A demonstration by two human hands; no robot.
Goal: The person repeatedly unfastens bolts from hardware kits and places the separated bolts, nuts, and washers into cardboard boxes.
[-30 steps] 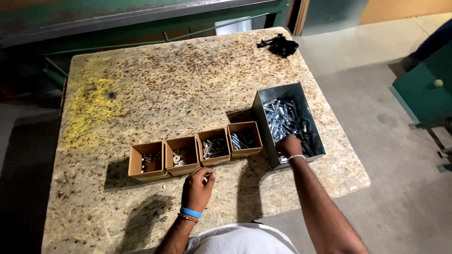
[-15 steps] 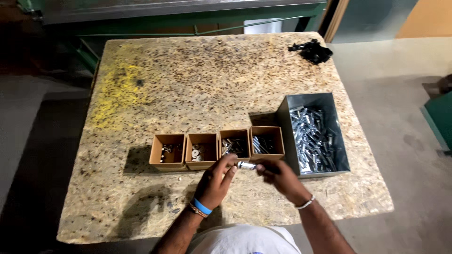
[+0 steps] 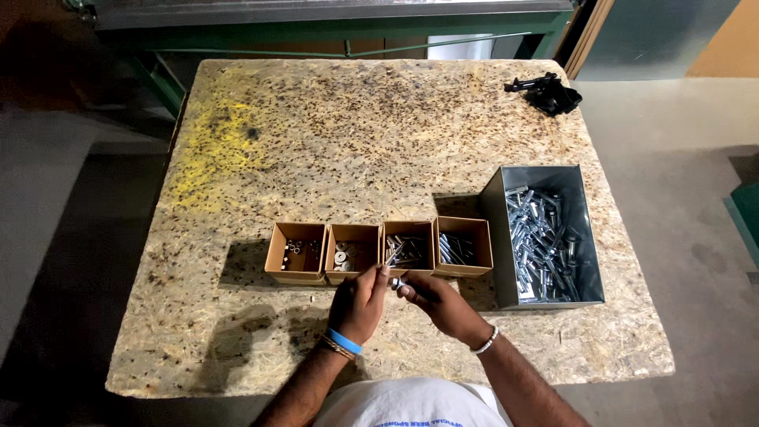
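Note:
My left hand [image 3: 360,303] and my right hand [image 3: 439,304] meet just in front of a row of small brown cardboard boxes. Between their fingertips they hold a small silver bolt [image 3: 398,283]. The far-left box [image 3: 295,251] and the second box [image 3: 352,253] hold small nuts or washers. The third box [image 3: 409,248] and the fourth box [image 3: 462,247] hold silver bolts. A grey metal bin [image 3: 545,234] full of silver bolts stands to the right of the row.
Everything rests on a chipboard table [image 3: 371,142] with a yellow paint patch [image 3: 213,150] at the left. A black clamp-like object [image 3: 545,92] lies at the far right corner. A green metal frame [image 3: 316,32] runs behind the table.
My right hand left the metal bin with a bolt and came over to my left hand. Both hands now hold the bolt in front of the boxes.

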